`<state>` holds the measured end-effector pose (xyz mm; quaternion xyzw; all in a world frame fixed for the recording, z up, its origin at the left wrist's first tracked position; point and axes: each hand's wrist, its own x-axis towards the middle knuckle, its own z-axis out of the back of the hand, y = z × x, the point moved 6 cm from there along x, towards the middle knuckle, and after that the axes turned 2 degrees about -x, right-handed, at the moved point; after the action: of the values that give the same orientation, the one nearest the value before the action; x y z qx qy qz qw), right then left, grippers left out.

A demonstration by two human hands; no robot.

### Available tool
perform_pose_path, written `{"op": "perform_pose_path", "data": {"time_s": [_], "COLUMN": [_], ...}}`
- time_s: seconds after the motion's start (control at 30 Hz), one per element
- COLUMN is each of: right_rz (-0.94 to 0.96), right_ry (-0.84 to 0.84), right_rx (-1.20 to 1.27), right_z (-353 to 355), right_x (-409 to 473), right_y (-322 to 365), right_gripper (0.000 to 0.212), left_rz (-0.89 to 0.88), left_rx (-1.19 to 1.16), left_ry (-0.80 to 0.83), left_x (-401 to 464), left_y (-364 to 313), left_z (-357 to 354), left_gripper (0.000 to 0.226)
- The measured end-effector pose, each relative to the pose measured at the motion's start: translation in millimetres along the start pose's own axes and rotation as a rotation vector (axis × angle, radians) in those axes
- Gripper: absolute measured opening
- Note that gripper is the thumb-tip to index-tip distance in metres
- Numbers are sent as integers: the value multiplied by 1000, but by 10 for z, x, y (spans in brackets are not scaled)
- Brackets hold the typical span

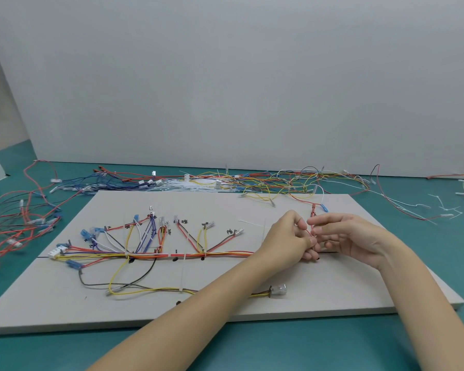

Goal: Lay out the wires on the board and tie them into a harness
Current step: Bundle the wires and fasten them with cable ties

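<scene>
A grey board (332, 290) lies on the teal table. A bundle of red, orange and yellow wires (225, 254) runs along its middle, held by white cable ties, with branches fanning up to labelled terminals. My left hand (289, 236) and my right hand (343, 236) meet at the bundle's right end. Both pinch a thin red wire (311, 220) that climbs to a red terminal, together with a small white tie. A loose white cable tie (252, 223) lies just left of my left hand. A yellow and brown branch ends in a clear connector (279, 289) near the front.
Loose wires in many colours (252, 180) are heaped along the table's far edge behind the board. More red and black wires (16, 215) lie to the left. Spare white cable ties (447, 207) are scattered at the right. A grey wall rises behind.
</scene>
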<state>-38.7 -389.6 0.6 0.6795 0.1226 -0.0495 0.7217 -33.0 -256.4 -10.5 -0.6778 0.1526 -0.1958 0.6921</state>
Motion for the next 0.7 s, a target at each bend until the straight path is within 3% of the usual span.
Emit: {"op": "perform_pose_path", "data": {"time_s": [0.27, 0.7], "right_rz": [5, -3], "right_ry": [12, -21], "right_rx": [24, 36], "right_z": [-25, -9], "right_x": [-6, -9], "right_y": [11, -2], "right_gripper": [23, 20], "left_rz": [-10, -19], "left_rx": [-6, -8], "left_ry": [-1, -10], "left_x": [-15, -28], "left_y": [-21, -33], "left_z": [-1, 10], "left_gripper": [30, 27]}}
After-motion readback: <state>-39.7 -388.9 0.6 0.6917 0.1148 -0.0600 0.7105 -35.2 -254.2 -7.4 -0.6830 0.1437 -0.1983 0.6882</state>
